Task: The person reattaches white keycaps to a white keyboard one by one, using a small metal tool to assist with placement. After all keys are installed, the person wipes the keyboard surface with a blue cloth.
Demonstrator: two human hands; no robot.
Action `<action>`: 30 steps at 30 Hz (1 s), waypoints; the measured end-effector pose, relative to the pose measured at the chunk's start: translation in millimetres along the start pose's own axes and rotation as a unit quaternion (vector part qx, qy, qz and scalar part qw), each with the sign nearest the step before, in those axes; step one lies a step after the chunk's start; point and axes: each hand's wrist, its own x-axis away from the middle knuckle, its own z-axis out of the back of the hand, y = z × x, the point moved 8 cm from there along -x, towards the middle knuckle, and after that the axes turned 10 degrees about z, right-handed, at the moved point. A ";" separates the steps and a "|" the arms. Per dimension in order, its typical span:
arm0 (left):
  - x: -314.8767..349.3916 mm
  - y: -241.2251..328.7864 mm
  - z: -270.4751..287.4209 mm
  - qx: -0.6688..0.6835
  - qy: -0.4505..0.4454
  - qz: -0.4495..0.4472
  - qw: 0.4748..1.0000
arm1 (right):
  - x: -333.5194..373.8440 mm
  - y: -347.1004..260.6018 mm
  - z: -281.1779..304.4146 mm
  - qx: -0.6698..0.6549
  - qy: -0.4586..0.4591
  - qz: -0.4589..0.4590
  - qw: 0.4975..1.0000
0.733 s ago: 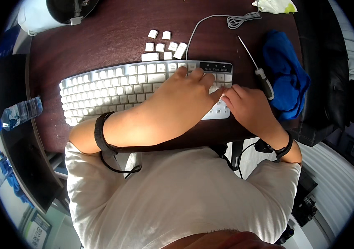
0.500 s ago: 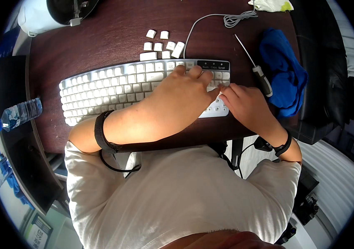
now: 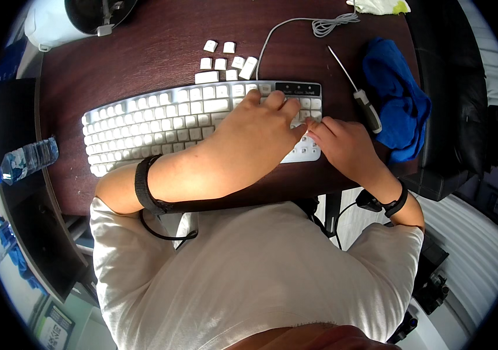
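1. Rests left hand (image 3: 263, 128) palm-down over the right end of the keyboard (image 3: 161, 116), with curled fingers (image 3: 275, 100) spread across the far rows and thumb angled toward the right hand (image 3: 342, 146).
2. Holds right hand at the keyboard's right end, with bunched fingertips meeting the left thumb. Cannot tell, for either hand, about anything pinched there: too small and partly covered.
3. Shows bare sockets (image 3: 305, 150) at the keyboard's near right corner, just beside the fingertips.
4. Find the keyboard lengthwise toward the near edge of the counter (image 3: 126, 64).
5. Judge the step in hand as work on single keys of the right-hand block; cannot tell lifting off from pressing on. Judge the next move to call for a straight, precise grip on one key, with the keyboard steadied.
6. See eight keycaps (image 3: 220, 64) loose between keyboard and counter's far edge.
7. See cable (image 3: 335, 25) coiled toward the far right corner.
8. See screwdriver (image 3: 368, 111) near the right edge, just beside a blue cloth (image 3: 397, 99).
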 end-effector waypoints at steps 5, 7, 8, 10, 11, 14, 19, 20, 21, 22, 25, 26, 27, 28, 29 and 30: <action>1.2 -0.3 -0.4 0.007 0.011 -0.001 1.000 | -6.2 -2.3 9.5 0.002 0.025 0.013 1.000; 2.1 -0.4 -1.6 0.007 -0.003 -0.001 1.000 | -7.3 -2.3 11.1 0.004 0.022 0.016 1.000; 2.4 -0.1 -1.7 -0.002 -0.003 0.000 1.000 | -8.1 -2.3 12.1 0.006 0.021 0.020 1.000; 2.3 1.1 -2.3 -0.021 -0.002 0.003 1.000 | -10.5 -2.9 13.5 0.006 0.014 0.028 0.999; 2.1 1.4 -2.3 -0.022 -0.005 0.005 1.000 | -12.4 -3.7 14.0 0.003 0.007 0.033 0.999; 3.2 1.3 -2.3 -0.025 -0.014 0.011 1.000 | -19.4 -8.4 14.5 0.012 -0.031 0.044 0.998; 4.9 -0.7 -3.6 -0.004 0.012 0.003 1.000 | -25.6 -12.5 12.9 0.001 -0.062 0.045 0.997; 4.7 -0.4 -3.3 -0.010 0.014 0.004 1.000 | -24.4 -11.1 11.5 -0.005 -0.064 0.043 0.997; 4.0 0.8 -2.6 -0.015 0.016 0.005 1.000 | -23.0 -9.7 9.8 -0.012 -0.066 0.041 0.997; 3.8 1.6 -2.2 -0.021 0.018 0.007 1.000 | -20.8 -9.0 10.0 -0.009 -0.057 0.039 0.998; 4.9 1.4 -1.9 -0.026 0.035 0.007 0.999 | -11.6 -6.7 7.3 -0.001 -0.037 0.031 0.999; 5.2 1.7 -2.2 -0.027 0.035 0.008 0.999 | -8.1 -5.1 5.2 0.003 -0.035 0.028 0.999; 5.4 2.1 -2.5 -0.028 0.036 0.008 0.999 | -5.3 -3.8 3.1 0.007 -0.033 0.026 0.999; 5.0 2.6 -3.0 -0.028 0.036 0.007 0.999 | -3.1 -2.5 1.7 0.004 -0.024 0.025 0.999; 4.8 2.9 -3.0 -0.031 0.035 0.006 0.999 | -1.4 -0.9 0.3 0.002 -0.015 0.025 1.000; 4.7 3.0 -2.5 -0.034 0.034 0.005 0.999 | 0.4 0.6 -0.8 0.000 -0.006 0.025 1.000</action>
